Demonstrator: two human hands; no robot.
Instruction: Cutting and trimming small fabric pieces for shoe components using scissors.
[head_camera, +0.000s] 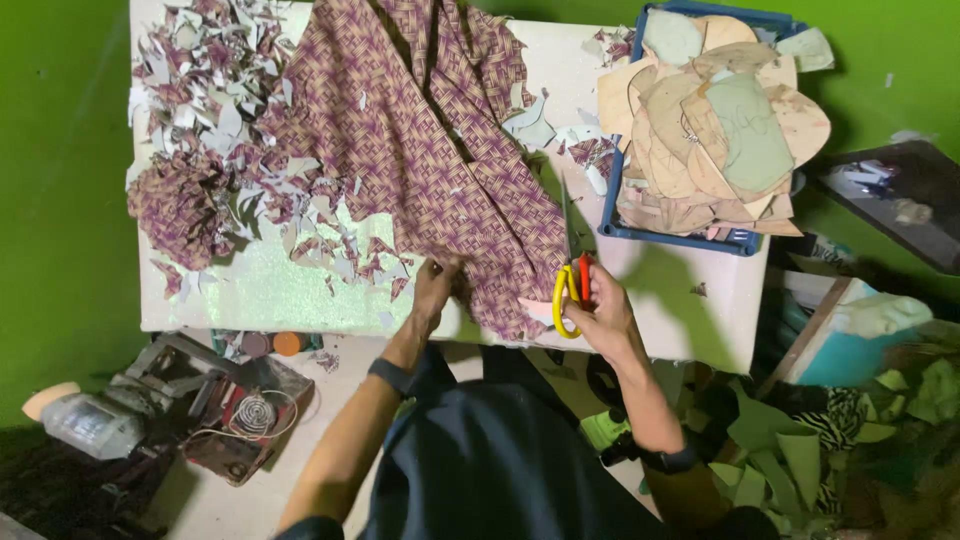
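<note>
Yellow-handled scissors (572, 270) gripped, right hand (598, 315) — left hand (435, 285) pinching patterned fabric (430, 140).

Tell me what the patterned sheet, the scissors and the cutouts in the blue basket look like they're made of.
Patterned sheet: probably woven fabric, matte; it drapes and folds softly. Scissors: glossy yellow and orange handles, likely plastic; thin blades, likely metal. Cutouts: stiff, flat, tan and pale green, apparently cardboard. Blue basket: probably moulded plastic.

At twelve o'clock the patterned fabric (420, 130) ran off the top edge, and your right hand (600, 318) hid the scissors' (572, 285) handles.
</note>
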